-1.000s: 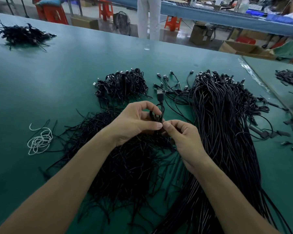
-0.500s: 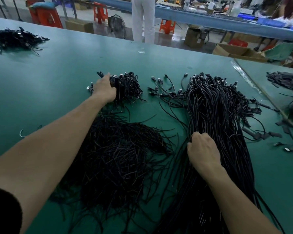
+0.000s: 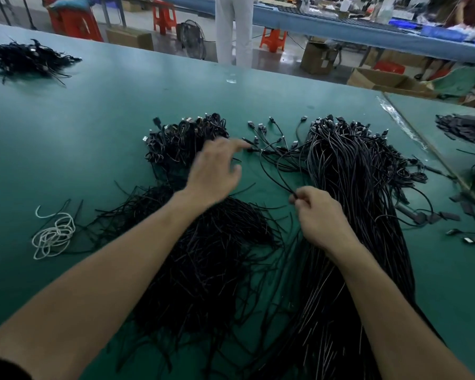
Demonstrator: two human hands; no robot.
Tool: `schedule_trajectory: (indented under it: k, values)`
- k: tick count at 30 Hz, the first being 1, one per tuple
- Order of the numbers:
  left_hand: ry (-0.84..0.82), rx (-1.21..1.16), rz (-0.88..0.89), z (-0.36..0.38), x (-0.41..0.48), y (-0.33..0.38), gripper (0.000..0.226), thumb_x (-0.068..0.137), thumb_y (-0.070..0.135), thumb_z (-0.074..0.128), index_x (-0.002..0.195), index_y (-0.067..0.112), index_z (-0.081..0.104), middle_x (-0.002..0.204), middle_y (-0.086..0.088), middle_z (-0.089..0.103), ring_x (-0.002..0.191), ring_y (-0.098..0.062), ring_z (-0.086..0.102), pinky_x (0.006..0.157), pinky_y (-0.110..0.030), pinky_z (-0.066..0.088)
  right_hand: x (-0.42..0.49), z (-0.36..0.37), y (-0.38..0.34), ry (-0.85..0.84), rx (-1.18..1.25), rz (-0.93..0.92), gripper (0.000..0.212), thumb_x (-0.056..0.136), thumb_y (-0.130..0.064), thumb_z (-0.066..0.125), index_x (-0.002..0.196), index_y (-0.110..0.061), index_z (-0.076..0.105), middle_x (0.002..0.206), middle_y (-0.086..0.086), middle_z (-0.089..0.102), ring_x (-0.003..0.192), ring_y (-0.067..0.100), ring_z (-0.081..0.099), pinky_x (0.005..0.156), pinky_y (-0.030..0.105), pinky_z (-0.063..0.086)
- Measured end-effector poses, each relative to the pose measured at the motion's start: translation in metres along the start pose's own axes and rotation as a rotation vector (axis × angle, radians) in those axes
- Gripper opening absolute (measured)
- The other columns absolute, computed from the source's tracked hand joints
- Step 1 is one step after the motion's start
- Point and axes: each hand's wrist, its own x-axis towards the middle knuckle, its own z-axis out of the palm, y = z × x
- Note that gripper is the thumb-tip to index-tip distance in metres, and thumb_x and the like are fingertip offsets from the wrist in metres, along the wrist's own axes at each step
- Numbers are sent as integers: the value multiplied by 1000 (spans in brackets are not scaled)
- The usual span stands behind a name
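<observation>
A green table (image 3: 93, 127) holds heaps of black cables. My right hand (image 3: 320, 215) pinches one thin black cable (image 3: 272, 171) that loops up toward the loose plug ends. A large bundle of long cables (image 3: 354, 193) lies just right of that hand. My left hand (image 3: 217, 168), blurred, hovers with its fingers spread and holds nothing, between the pile of coiled, tied cables (image 3: 181, 141) at the back and the heap of thin black ties (image 3: 203, 256) in front.
A white cord coil (image 3: 54, 235) lies at the left. Another black pile (image 3: 25, 60) sits at the far left corner. More cables and small black parts (image 3: 464, 133) lie at the right beyond a table seam. A person's legs (image 3: 233, 28) stand beyond the far edge.
My left hand has left the coiled pile and swung right, open. My right hand has lifted off the long bundle and now pinches a single cable pulled from it.
</observation>
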Motion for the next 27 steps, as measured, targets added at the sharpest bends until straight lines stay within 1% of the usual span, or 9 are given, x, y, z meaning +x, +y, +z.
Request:
schedule_trajectory:
  k: [2,4,7,11,13,16,20,23,27]
  values:
    - [-188,-132,233,8,-12,23,56,88,8,66,141,19,52,134,-6,58,122,-16,48,110,-35,34,-12,2,-23,-74,114,-128,23,102,-7,41,105,-15,62,96,3,66,67,8,63,61,30,55]
    - [-248,-212,349,17,-21,32,48,89,2,61,136,12,56,129,-7,58,121,-15,49,110,-32,32,-28,4,-44,-108,88,-338,22,101,-6,45,100,-19,63,82,-8,62,61,-5,58,57,17,47]
    - [-191,-559,72,14,-32,35,21,94,-9,51,101,8,62,102,-2,58,97,-4,58,91,-37,49,-45,4,-62,-52,120,-571,15,99,-17,53,94,-19,67,79,-21,60,74,-9,57,67,9,41]
    - [256,-673,-285,-9,-23,25,23,106,10,39,87,12,53,97,-3,65,92,-24,65,83,-41,56,-42,-9,-50,145,144,-498,27,98,-37,54,79,-21,65,58,-15,50,50,-3,47,46,10,36]
    - [483,-653,-279,-26,-17,18,25,108,21,36,91,10,52,88,2,65,82,-14,65,78,-28,56,-33,-15,-34,314,63,-409,32,99,-36,54,76,-18,64,58,-11,52,46,2,46,44,12,35]
    - [644,-502,-119,-47,-21,17,27,103,26,46,79,14,47,62,15,44,55,3,45,56,-9,34,-21,-24,-12,414,-91,-265,35,101,-37,52,75,-15,61,61,-6,55,50,6,48,46,14,35]
    - [473,-82,157,-59,-32,31,29,100,29,52,72,22,47,59,13,39,48,-4,35,48,-16,23,-15,-26,1,130,-433,-125,33,98,-42,55,111,-14,66,100,2,68,86,20,64,78,36,53]
    - [259,110,289,-57,-36,45,32,101,32,45,71,19,47,62,8,44,52,-16,43,51,-22,24,-22,-16,-14,-105,-181,-326,57,93,-45,61,144,-28,43,133,-11,56,125,10,51,107,35,42]
    - [134,134,282,-48,-40,54,34,99,39,40,78,15,51,67,5,55,59,-19,48,52,-26,28,-29,-2,-28,-9,194,-448,23,98,-45,53,113,-30,62,79,-20,64,71,-1,60,63,17,48]
